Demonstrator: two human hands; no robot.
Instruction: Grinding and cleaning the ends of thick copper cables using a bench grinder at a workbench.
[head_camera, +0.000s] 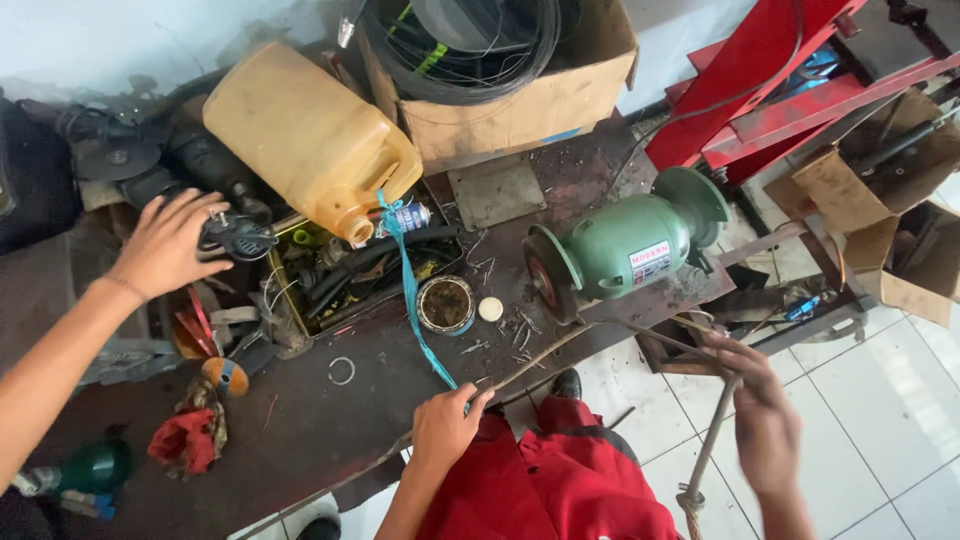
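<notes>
**Head cam: both hands on one long rope over a messy workbench**

Head view is all there is, so here goes. Left hand (445, 428) is closed around a thin, frayed brownish rope (560, 345), fingers curled over it with the thumb side up, right at the near edge of the bench (300, 420). From that grip the rope runs up and to the right toward the right hand (762, 415), and back the other way it trails down-left along the bench edge. A blue plastic strip (410, 290) comes down from the yellow jerrycan (310, 135) and ends right at the left fingers; can't tell if it's pinched in there too or just touching.

Right hand is motion-blurred, held out over the white floor tiles (890, 400). Fingers look bent around the rope where it turns, and a stretch drops straight below the hand to a knot (690, 497). How tight that grip is, can't tell through the blur.

Just beyond the rope, between the two hands, sits a green bench grinder (630, 240). Above the left hand there's a small round tin (446, 304) and a white cap (490, 309).

Another person's hand (165, 245) reaches in from far left, fingers spread on a dark tool (238, 236), well apart from both grips.
</notes>
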